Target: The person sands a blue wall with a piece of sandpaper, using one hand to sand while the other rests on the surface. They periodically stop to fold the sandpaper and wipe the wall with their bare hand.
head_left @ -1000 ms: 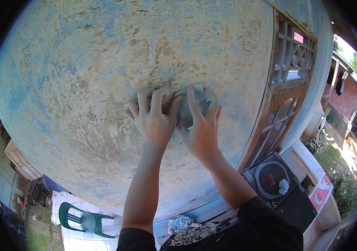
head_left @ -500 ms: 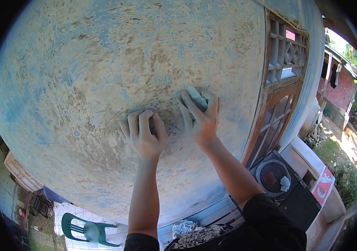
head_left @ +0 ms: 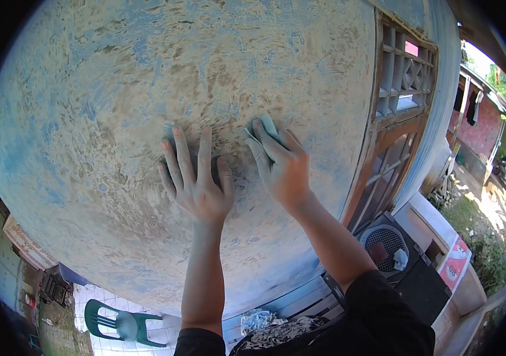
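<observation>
In front of me rises a wall (head_left: 128,219) with worn blue paint and brownish scuffed patches. Flat against it lies my left hand (head_left: 199,190), fingers spread and holding nothing. To its right, my right hand (head_left: 285,172) grips a folded, pale blue-green sheet (head_left: 267,126) that looks like sandpaper and presses it to the wall. The sheet's upper edge sticks out past the fingers; the rest is hidden under the hand. Greyish dust coats the fingers of both hands.
A wooden door frame with panes (head_left: 392,142) borders the wall on the right. Below it stands a black speaker box (head_left: 422,293). A slatted bench (head_left: 309,293) runs under the wall with crumpled cloth on it. The green plastic chair (head_left: 101,320) is at lower left.
My left hand's fingers have gone from curled to stretched out flat on the wall. My right hand still holds the sheet, its fingers turned slightly, with the sheet a little further left.
</observation>
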`<state>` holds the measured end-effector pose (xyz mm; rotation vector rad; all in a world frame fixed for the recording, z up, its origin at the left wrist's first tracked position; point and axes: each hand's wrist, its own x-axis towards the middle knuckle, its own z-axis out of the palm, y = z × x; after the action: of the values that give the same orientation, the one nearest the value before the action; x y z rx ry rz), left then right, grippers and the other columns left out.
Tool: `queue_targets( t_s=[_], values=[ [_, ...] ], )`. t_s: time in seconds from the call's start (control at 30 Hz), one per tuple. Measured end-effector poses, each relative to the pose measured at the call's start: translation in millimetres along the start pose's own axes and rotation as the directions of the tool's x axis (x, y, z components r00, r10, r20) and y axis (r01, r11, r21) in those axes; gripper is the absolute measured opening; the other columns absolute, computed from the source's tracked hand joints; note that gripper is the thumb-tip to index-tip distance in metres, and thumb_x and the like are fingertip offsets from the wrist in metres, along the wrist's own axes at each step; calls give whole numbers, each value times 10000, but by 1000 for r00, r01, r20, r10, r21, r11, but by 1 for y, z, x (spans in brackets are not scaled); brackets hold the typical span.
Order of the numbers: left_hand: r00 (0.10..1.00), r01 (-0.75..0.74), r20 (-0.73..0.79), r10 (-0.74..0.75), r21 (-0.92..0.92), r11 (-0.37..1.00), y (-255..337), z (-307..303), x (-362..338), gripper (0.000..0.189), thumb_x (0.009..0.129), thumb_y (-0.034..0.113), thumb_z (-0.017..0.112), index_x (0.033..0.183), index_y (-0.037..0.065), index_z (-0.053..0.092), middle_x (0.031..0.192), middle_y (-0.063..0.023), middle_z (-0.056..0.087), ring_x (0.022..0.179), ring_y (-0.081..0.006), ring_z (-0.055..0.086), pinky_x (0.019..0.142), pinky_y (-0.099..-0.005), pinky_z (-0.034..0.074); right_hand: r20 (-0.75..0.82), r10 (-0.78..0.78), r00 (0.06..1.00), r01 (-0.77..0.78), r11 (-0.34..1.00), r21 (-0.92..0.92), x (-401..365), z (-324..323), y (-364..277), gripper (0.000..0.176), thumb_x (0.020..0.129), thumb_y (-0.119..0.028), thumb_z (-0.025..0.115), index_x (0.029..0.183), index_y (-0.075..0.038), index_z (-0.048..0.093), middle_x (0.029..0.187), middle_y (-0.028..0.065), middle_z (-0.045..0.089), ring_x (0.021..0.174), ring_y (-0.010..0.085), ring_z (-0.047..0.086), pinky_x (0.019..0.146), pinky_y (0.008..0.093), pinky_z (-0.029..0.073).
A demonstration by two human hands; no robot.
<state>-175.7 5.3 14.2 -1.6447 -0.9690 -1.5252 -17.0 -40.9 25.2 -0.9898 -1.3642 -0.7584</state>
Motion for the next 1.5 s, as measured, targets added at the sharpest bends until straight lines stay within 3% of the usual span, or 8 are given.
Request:
queue_targets(
  t_s=[0.27,0.43,0.63,0.83,1.0,1.17,1.4,1.5],
  values=[
    [999,-31,-15,31,-11,999,-3,1,-8,508,1030,364,584,1518,238,643,1666,-150,487,1571,-383,396,1275,-551,232,41,-58,997,59,998,-14,-11,-8,1,325,951,-93,784,1272,-40,777,1011,163,740,831,305,737,683,388,577],
    [1000,1,19,0,-47,999,-2,-5,-7,512,1009,329,617,1514,248,646,1665,-135,492,1566,-378,405,1269,-554,240,153,142,978,-148,989,27,-2,-14,-13,313,983,-126,744,1291,-76,765,1030,170,767,786,345,758,684,393,609],
    [999,21,45,-14,-156,987,-10,-19,-3,488,1000,265,636,1487,242,665,1661,-128,499,1573,-373,393,1258,-539,249,146,219,965,-241,958,158,-12,-11,-12,306,986,-118,745,1285,-59,771,1124,234,767,846,376,770,685,382,601],
    [1000,9,18,-6,-158,987,-13,-14,-10,477,1004,261,626,1478,228,671,1663,-111,500,1571,-370,399,1256,-521,241,-25,228,973,-225,970,94,-20,12,-31,324,970,-141,769,1285,-67,776,1110,216,777,850,361,774,707,381,607],
    [1000,-10,-1,10,-180,984,-18,-12,-12,465,999,261,623,1458,220,687,1648,-103,522,1557,-358,425,1259,-511,238,41,175,984,-175,984,-20,-40,9,-28,330,967,-145,772,1288,-69,778,1105,203,782,843,361,775,692,380,604],
    [999,-21,27,27,-180,983,-22,-15,-15,460,1004,268,607,1453,215,691,1635,-99,540,1552,-342,437,1259,-505,239,-120,252,960,-240,965,105,-6,14,-29,289,969,-160,775,1242,-72,802,1023,184,795,768,322,774,648,368,592],
    [998,-60,21,65,-180,982,-25,-16,-15,472,1004,259,604,1467,210,682,1631,-106,542,1551,-345,438,1261,-505,237,12,209,978,-209,977,-31,-20,10,-39,271,956,-113,792,1193,19,794,1058,253,781,899,310,812,722,313,598],
    [998,-55,26,60,-153,987,-23,-16,-18,477,1007,257,595,1474,207,676,1629,-109,543,1551,-346,437,1260,-505,238,-2,240,971,-240,970,24,-11,13,-34,262,970,-203,769,1208,-107,819,889,172,771,666,326,728,566,396,538]
  ],
)
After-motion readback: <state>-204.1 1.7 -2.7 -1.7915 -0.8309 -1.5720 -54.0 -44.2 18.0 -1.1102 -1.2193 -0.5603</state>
